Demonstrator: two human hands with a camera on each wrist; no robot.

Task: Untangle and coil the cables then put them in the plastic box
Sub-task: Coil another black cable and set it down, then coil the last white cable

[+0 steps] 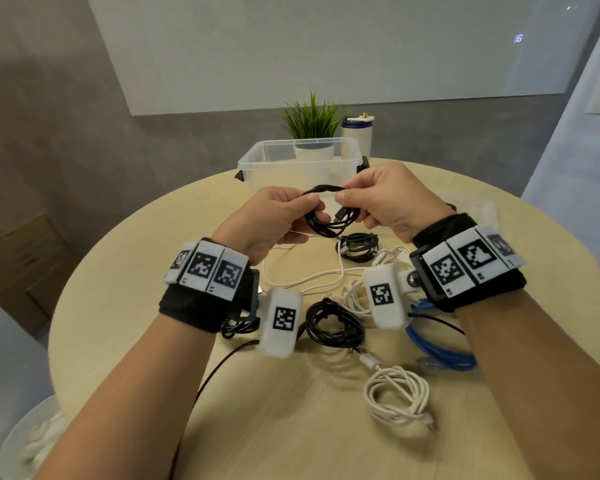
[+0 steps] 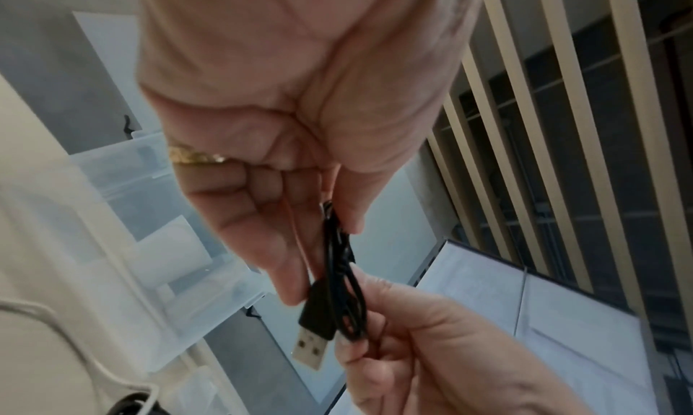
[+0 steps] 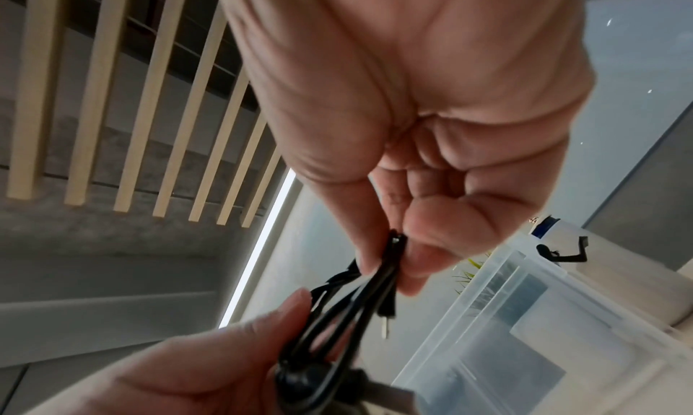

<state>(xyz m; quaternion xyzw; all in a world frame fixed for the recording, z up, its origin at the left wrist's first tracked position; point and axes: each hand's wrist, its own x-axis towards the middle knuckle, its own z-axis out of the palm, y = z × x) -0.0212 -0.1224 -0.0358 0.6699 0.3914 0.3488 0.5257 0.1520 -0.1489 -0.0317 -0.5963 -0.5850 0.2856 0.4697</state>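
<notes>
Counter (image 1: pixel 125 306): loose white, blue and black cables are left on it
Plastic box (image 1: pixel 300 161): set open at the far side; nothing is seen inside
Both hands: left hand (image 1: pixel 274 216) and right hand (image 1: pixel 392 202), each grip pinched on the coil
Black cable (image 1: pixel 329 216): held up in small loops; the loops should be kept tight; the plug should be tucked in
</notes>
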